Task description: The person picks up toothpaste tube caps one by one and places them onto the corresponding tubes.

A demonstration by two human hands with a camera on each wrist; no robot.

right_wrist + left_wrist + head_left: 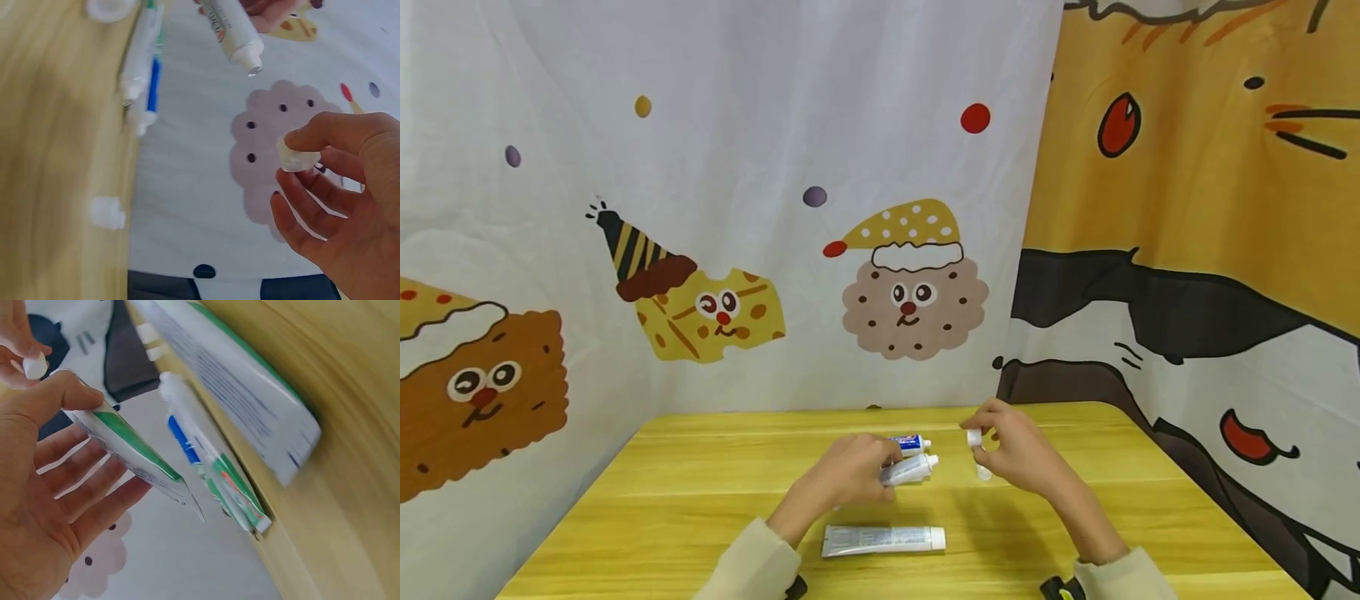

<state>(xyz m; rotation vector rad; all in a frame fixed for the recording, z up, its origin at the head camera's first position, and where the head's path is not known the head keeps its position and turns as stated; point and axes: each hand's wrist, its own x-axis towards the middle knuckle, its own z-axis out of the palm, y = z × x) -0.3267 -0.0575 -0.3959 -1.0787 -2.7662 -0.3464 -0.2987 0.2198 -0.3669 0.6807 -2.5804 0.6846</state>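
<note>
My left hand (pixel 853 471) pinches a white and green toothpaste tube (pixel 131 444) between thumb and fingers. The tube's bare nozzle (pixel 252 65) points toward my right hand (pixel 1018 454). That hand pinches a small white cap (pixel 297 156) between thumb and fingertips, held apart from the tube. Below it, another white cap (pixel 107 212) lies on the table. Past my left hand, a blue-marked tube (pixel 182 439) lies beside a white and green tube (pixel 203 431), both with bare nozzles. Nearer me lies a tube (pixel 883 540) with its white cap on.
The yellow wood-patterned table (pixel 662 492) runs back to a white curtain (pixel 737 125) with cartoon prints. At the right, the curtain (pixel 1240 208) carries a large orange and black print.
</note>
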